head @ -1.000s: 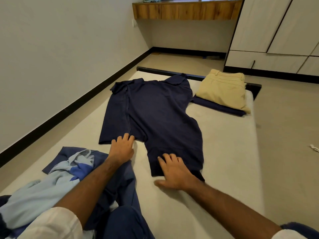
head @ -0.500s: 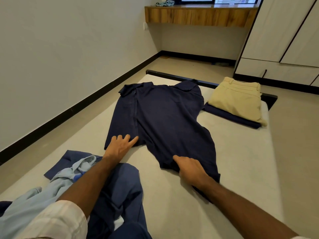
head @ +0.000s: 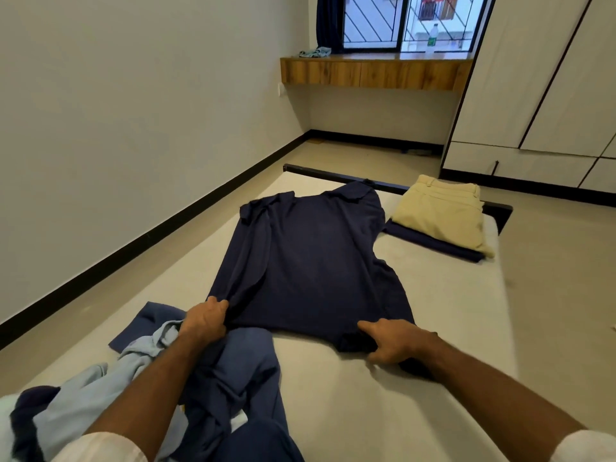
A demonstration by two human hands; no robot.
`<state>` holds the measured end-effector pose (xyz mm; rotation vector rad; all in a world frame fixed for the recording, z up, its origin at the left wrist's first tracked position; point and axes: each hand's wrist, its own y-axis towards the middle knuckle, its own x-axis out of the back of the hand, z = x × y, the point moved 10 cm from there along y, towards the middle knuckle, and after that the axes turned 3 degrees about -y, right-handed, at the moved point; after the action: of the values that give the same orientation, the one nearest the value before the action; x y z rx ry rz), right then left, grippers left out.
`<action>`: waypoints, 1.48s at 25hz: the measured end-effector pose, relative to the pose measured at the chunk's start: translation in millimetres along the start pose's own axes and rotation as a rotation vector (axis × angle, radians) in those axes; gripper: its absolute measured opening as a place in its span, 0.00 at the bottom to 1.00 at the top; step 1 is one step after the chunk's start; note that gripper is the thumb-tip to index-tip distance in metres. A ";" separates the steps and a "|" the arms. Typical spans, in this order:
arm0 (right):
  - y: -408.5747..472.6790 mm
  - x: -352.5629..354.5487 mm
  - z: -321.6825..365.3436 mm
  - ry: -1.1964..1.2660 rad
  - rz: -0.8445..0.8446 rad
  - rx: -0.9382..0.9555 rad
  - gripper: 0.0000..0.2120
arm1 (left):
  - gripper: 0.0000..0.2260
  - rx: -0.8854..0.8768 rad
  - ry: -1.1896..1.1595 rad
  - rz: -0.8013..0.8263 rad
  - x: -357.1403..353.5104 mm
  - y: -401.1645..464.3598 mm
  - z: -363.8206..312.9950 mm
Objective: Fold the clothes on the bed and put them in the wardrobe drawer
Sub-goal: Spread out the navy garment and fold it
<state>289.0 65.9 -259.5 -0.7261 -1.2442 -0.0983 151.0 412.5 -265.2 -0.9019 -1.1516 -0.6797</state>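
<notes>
Both hands — left point(head: 206, 320), right point(head: 388, 340) — pinch the shirt point(head: 310, 261) hem on the bed point(head: 450, 315) — mid-fold, next lift it evenly toward the collar.

No legible text, number, brand or sign in this view. The clear plastic bottle point(head: 432, 35) on the wooden window ledge point(head: 373, 70) carries a green label band, too small to read. Some reddish shapes show beyond the barred window point(head: 408, 20), blurred, no characters resolvable. The navy blue short-sleeved shirt point(head: 310, 261) spread on the bed shows plain fabric, no print or tag visible
</notes>
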 end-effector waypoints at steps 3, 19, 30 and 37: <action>-5.2 -18.5 -5.6 0.124 -0.043 -0.050 0.12 | 0.18 0.140 -0.063 0.078 -15.6 -24.5 45.7; -19.0 -16.1 -11.9 0.336 0.248 0.021 0.14 | 0.14 0.609 -1.163 -0.105 -17.3 -112.5 144.1; 10.7 -8.7 -57.2 0.680 0.130 -0.192 0.11 | 0.19 0.364 -0.355 -0.312 41.9 -52.7 89.2; 29.7 4.6 -181.8 0.796 -0.428 -0.642 0.32 | 0.09 -0.295 -0.386 -0.101 73.9 58.1 -169.7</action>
<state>453.8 -9.6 -292.5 -0.8295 -0.5569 -1.0735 299.9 292.5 -232.9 -1.2696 -1.4708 -0.7931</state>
